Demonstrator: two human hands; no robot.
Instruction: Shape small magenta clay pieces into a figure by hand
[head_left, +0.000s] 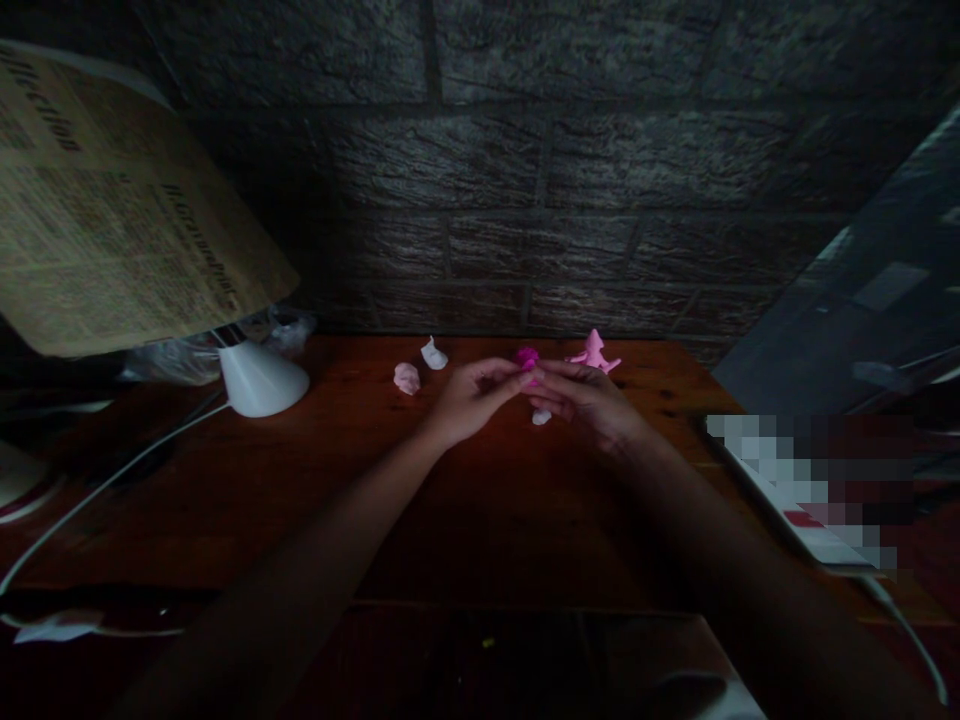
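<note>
Between the fingertips of both hands is a small magenta lump (528, 357) that looks like modelling clay. My left hand (474, 398) pinches it from the left, thumb and fingers pressed together. From the other side my right hand (589, 397) grips it too, partly covering it. Below the fingers a small white lump (541, 416) lies on the wooden table (465, 520). Just behind my right hand stands a light pink pointed figure (595, 350), its lower part hidden. A pale pink lump (406, 378) and a white piece (433, 353) with a thin tip lie left of my hands.
At the left stands a lamp with a newspaper-print shade (127, 210) and a white base (262, 380); its cord (112, 475) trails forward. Clear plastic (176, 360) lies behind it. A tablet-like device (780, 490), partly pixelated, sits at the right edge with a cable. A brick-patterned wall (480, 170) rises behind.
</note>
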